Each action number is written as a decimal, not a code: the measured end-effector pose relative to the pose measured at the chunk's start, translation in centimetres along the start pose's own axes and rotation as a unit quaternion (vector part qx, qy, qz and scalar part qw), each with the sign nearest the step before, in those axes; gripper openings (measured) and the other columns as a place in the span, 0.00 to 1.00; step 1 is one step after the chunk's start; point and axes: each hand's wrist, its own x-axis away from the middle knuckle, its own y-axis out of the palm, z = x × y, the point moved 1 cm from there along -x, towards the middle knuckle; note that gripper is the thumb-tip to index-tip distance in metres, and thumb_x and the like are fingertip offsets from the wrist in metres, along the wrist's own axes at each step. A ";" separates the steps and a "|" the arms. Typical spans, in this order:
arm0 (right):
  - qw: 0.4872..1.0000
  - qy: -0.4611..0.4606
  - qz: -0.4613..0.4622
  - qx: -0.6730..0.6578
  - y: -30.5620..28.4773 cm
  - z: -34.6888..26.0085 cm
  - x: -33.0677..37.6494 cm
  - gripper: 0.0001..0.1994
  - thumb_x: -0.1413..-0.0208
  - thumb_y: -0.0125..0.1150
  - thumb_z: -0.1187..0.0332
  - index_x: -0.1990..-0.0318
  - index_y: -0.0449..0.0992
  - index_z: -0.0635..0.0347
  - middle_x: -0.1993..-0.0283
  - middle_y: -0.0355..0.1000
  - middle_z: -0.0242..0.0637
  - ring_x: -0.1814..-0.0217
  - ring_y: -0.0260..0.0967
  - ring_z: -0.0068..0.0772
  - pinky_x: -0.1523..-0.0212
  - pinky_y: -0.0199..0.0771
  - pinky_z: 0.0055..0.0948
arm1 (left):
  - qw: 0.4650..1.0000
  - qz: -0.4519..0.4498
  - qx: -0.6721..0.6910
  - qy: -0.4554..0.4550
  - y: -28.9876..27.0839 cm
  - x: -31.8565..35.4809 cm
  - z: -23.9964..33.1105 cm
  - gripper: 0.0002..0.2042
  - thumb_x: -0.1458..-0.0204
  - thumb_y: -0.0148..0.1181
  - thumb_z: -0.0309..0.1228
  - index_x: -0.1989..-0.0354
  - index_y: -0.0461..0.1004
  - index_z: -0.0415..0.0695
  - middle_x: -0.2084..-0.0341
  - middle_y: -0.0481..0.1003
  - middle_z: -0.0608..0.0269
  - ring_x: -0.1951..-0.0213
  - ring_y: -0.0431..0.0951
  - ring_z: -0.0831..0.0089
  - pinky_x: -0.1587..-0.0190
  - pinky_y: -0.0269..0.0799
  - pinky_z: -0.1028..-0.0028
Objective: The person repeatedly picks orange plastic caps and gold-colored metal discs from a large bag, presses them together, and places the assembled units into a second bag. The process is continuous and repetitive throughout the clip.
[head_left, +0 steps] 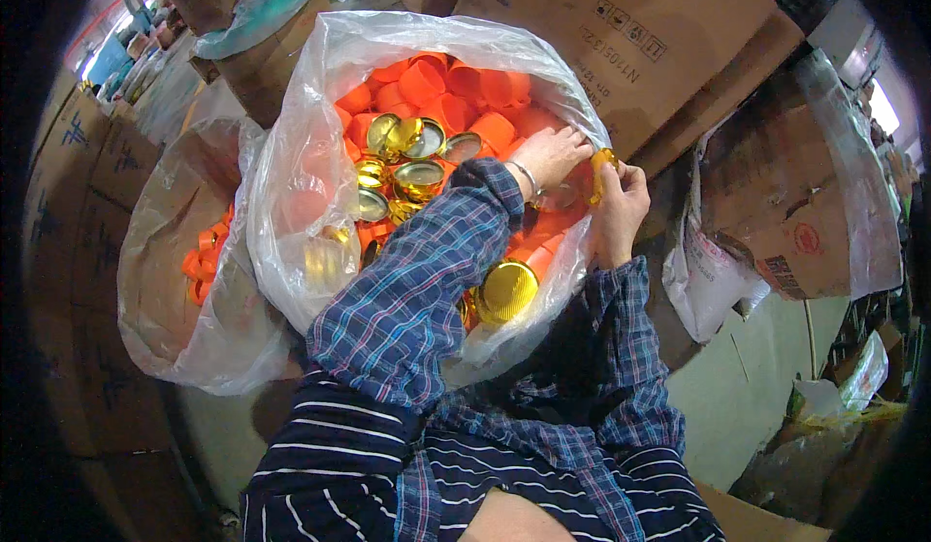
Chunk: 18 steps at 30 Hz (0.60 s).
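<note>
My left hand point(551, 159) reaches across the open plastic bag point(291, 164), its bent fingers closed near the right rim; whatever they hold is hidden beneath them. Just right of it, my right hand point(623, 207) pinches a shiny gold lid point(602, 166) between thumb and fingers, at the edge of the bag. Many orange plastic cups point(423, 83) fill the bag. Several gold metal lids point(419, 179) lie on them in the middle, some showing silvery insides. A larger-looking gold lid point(508, 291) rests at the near side, below my left forearm.
A second plastic bag point(160, 290) with a few orange pieces point(202, 263) stands at the left. Cardboard boxes rise behind, including a large carton point(621, 38), and another carton point(776, 193) stands at the right beside a white sack point(703, 280).
</note>
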 end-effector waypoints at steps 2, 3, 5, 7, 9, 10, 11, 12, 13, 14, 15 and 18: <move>0.999 0.033 -0.011 0.009 0.1 -0.1 0.2 0.07 0.40 0.63 0.70 0.66 0.71 0.63 0.69 0.69 0.27 0.69 0.63 0.14 0.67 0.65 0.17 | 1.000 0.016 0.005 -0.017 0.3 -0.1 0.4 0.26 0.52 0.62 0.29 0.41 0.68 0.47 0.44 0.69 0.59 0.40 0.68 0.59 0.46 0.72 0.61; 0.999 0.048 -0.017 0.008 0.1 -0.2 0.3 0.08 0.40 0.63 0.70 0.66 0.71 0.63 0.69 0.70 0.27 0.69 0.64 0.14 0.68 0.66 0.17 | 1.000 0.009 0.012 -0.027 0.5 -0.2 0.5 0.27 0.52 0.63 0.28 0.41 0.68 0.47 0.44 0.68 0.59 0.40 0.68 0.59 0.46 0.72 0.60; 0.999 0.047 -0.011 0.026 0.4 -0.6 0.4 0.09 0.40 0.63 0.69 0.66 0.71 0.63 0.69 0.70 0.28 0.69 0.65 0.16 0.68 0.67 0.19 | 0.998 0.001 0.025 -0.055 0.6 -0.4 0.5 0.28 0.54 0.66 0.31 0.42 0.68 0.46 0.45 0.68 0.54 0.41 0.67 0.54 0.47 0.73 0.58; 0.998 0.039 -0.010 0.046 0.7 -1.0 0.4 0.09 0.41 0.63 0.67 0.66 0.71 0.62 0.67 0.70 0.28 0.67 0.65 0.17 0.64 0.69 0.20 | 0.996 -0.003 0.030 -0.087 0.6 -0.7 0.3 0.28 0.56 0.68 0.32 0.43 0.69 0.46 0.46 0.68 0.52 0.42 0.66 0.50 0.47 0.73 0.56; 0.997 0.029 -0.029 0.062 0.9 -1.4 0.5 0.09 0.41 0.63 0.68 0.66 0.71 0.63 0.67 0.70 0.28 0.66 0.65 0.17 0.63 0.69 0.20 | 0.992 0.009 0.062 -0.110 0.6 -1.0 0.1 0.26 0.54 0.67 0.35 0.44 0.70 0.46 0.47 0.67 0.49 0.43 0.67 0.49 0.49 0.73 0.54; 0.997 0.038 -0.035 0.060 0.8 -1.5 0.5 0.09 0.41 0.63 0.68 0.66 0.71 0.63 0.67 0.70 0.28 0.66 0.66 0.17 0.63 0.69 0.20 | 0.990 0.009 0.069 -0.119 0.6 -1.3 0.0 0.26 0.53 0.66 0.36 0.44 0.69 0.46 0.48 0.67 0.49 0.43 0.67 0.49 0.50 0.73 0.54; 0.996 0.047 -0.057 0.049 0.8 -1.4 0.6 0.09 0.41 0.63 0.68 0.66 0.71 0.63 0.68 0.70 0.28 0.66 0.66 0.18 0.62 0.69 0.20 | 0.989 0.008 0.078 -0.126 0.7 -1.4 -0.1 0.25 0.53 0.65 0.36 0.44 0.69 0.46 0.48 0.67 0.48 0.43 0.67 0.49 0.50 0.73 0.53; 0.995 0.027 -0.049 0.081 0.7 -1.4 0.5 0.09 0.41 0.63 0.68 0.65 0.71 0.64 0.68 0.70 0.28 0.66 0.66 0.18 0.62 0.69 0.20 | 0.990 0.022 0.082 -0.117 0.6 -1.6 -0.2 0.21 0.52 0.63 0.36 0.47 0.74 0.47 0.48 0.68 0.48 0.42 0.66 0.51 0.49 0.71 0.53; 0.995 0.032 -0.040 0.084 0.6 -1.2 0.5 0.09 0.41 0.63 0.68 0.64 0.71 0.64 0.67 0.70 0.28 0.66 0.66 0.18 0.62 0.69 0.21 | 0.993 0.005 0.041 -0.107 0.6 -1.5 -0.3 0.19 0.52 0.63 0.36 0.50 0.76 0.47 0.47 0.68 0.48 0.42 0.66 0.51 0.47 0.69 0.53; 0.995 0.038 -0.043 0.080 0.5 -0.9 0.5 0.09 0.41 0.63 0.68 0.64 0.71 0.64 0.67 0.70 0.29 0.65 0.66 0.18 0.61 0.69 0.21 | 0.996 -0.016 0.011 -0.092 0.6 -1.3 -0.4 0.17 0.53 0.64 0.36 0.53 0.78 0.47 0.47 0.68 0.48 0.42 0.66 0.52 0.45 0.68 0.53; 0.996 0.024 -0.050 0.062 0.3 -0.7 0.4 0.09 0.40 0.63 0.68 0.63 0.71 0.64 0.66 0.70 0.29 0.65 0.66 0.19 0.60 0.69 0.21 | 0.995 -0.048 -0.019 -0.083 0.5 -0.9 -0.6 0.16 0.53 0.64 0.35 0.55 0.80 0.48 0.46 0.68 0.49 0.41 0.65 0.52 0.43 0.66 0.52; 0.991 -0.043 -0.027 0.122 0.2 -0.1 0.0 0.10 0.42 0.64 0.69 0.61 0.71 0.66 0.65 0.73 0.34 0.65 0.70 0.23 0.61 0.74 0.26 | 0.997 0.033 -0.045 -0.046 -1.1 2.2 -1.4 0.12 0.53 0.64 0.36 0.62 0.84 0.46 0.41 0.67 0.51 0.37 0.63 0.52 0.40 0.61 0.52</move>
